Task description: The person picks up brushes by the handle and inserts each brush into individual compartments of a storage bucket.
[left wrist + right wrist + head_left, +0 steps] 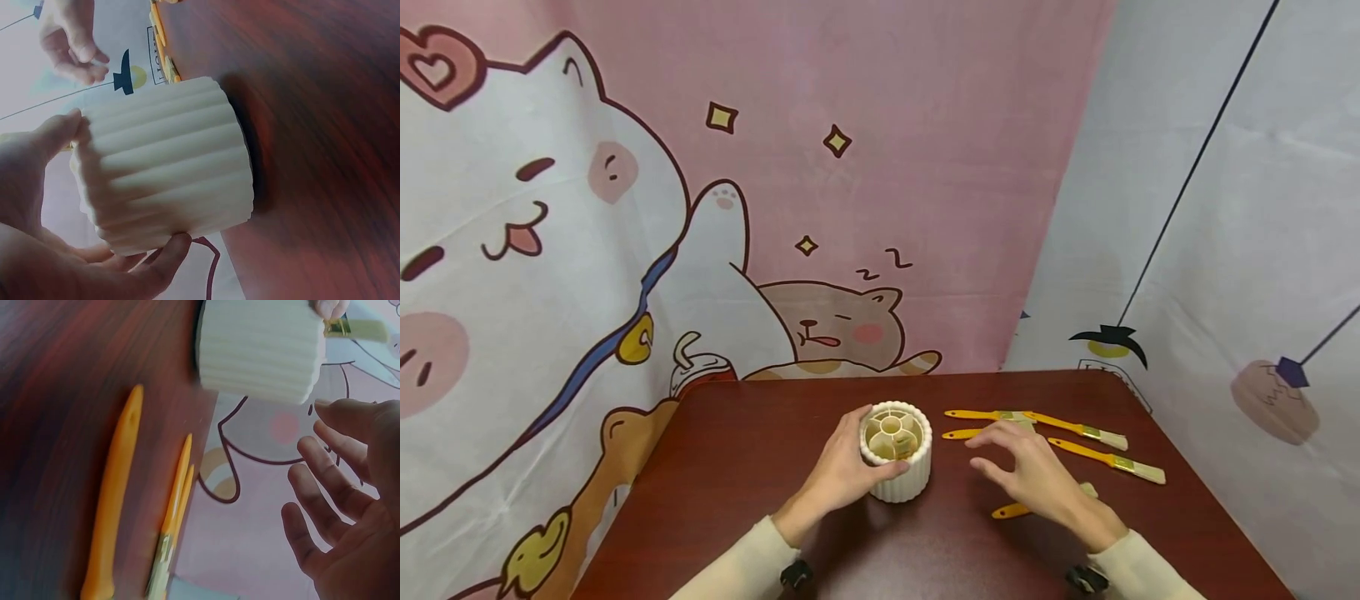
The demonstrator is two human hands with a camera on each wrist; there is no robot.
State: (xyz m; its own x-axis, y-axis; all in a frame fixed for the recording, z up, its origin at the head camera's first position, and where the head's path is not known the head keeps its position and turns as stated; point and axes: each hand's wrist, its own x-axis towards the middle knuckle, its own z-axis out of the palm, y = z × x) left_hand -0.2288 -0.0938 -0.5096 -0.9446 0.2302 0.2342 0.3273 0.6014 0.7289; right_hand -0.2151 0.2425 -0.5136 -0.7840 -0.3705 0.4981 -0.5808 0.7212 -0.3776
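Note:
A white ribbed round organizer (901,483) with a divided top stands upright on the table. My left hand (844,468) grips its rim and side, thumb near, fingers around the far side. One paintbrush stands in the organizer, its pale bristles (369,330) sticking up past the rim in the right wrist view. To the right, my right hand (1032,468) hovers over the table with fingers spread and slightly bent, holding nothing. Below it lies a yellow-handled paintbrush (1011,510), partly hidden by the hand in the head view.
Several more yellow-handled paintbrushes lie loose at the right, among them one paintbrush (1105,457) near the right edge and one paintbrush (977,414) farther back. The dark red-brown table (737,467) ends at a cartoon-printed cloth (955,208) behind and beside it.

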